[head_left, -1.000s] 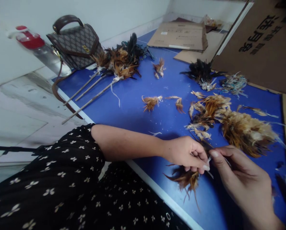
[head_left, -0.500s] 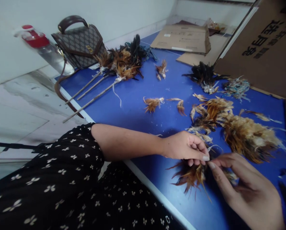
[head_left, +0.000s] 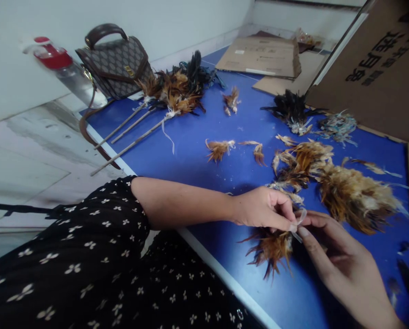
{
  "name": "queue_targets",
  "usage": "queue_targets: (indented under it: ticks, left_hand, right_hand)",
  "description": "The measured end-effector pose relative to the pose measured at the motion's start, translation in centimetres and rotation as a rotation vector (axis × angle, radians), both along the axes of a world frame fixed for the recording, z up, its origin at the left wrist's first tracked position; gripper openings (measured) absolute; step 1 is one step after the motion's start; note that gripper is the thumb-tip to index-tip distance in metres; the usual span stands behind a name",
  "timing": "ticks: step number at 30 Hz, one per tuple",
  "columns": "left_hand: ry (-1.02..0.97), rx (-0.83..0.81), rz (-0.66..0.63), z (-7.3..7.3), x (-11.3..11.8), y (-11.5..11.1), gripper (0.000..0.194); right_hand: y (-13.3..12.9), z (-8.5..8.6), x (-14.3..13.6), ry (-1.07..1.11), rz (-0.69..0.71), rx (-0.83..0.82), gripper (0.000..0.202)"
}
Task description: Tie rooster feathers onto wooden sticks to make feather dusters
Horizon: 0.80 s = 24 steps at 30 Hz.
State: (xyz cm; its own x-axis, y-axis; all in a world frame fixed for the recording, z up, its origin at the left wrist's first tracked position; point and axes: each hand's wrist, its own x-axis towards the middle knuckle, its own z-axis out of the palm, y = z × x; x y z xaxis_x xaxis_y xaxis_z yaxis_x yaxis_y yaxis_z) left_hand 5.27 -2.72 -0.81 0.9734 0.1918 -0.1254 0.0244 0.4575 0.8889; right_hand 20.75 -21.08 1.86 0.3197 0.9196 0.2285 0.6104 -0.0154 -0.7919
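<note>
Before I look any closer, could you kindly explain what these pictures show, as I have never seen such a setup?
Of course. There is no machine here: a person works with bare hands, and a single camera worn on the head looks forward and down at them. The left hand grips a brown feather bunch, while the right hand pinches a pale, thin strip beside it. On the blue tabletop lie a large tan feather bundle, a black feather bunch and three feather-tipped sticks. Farther back are a handbag, a red-topped bottle and flattened cardboard.
</note>
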Motion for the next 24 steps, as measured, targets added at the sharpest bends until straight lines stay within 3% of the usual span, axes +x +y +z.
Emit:
queue_targets:
  ticks: [4, 11, 18, 24]
  left_hand:
    - [-0.057, 0.039, 0.016, -0.2, 0.0, 0.0, 0.03]
    - [-0.159, 0.266, 0.116, 0.1, -0.2, 0.0, 0.016]
    - [-0.235, 0.496, 0.301, 0.2, -0.2, -0.5, 0.016]
    - [-0.317, 0.605, 0.369, 0.1, -0.1, -0.5, 0.015]
  right_hand:
    - [0.2, -0.4, -0.3, 0.187, -0.059, -0.042, 0.031]
    - [0.3, -0.1, -0.5, 0.208, -0.097, -0.031, 0.033]
    - [0.7, 0.0, -1.1, 0.228, -0.105, 0.003, 0.028]
    - [0.6, -0.8, -0.6, 0.288, -0.131, -0.033, 0.034]
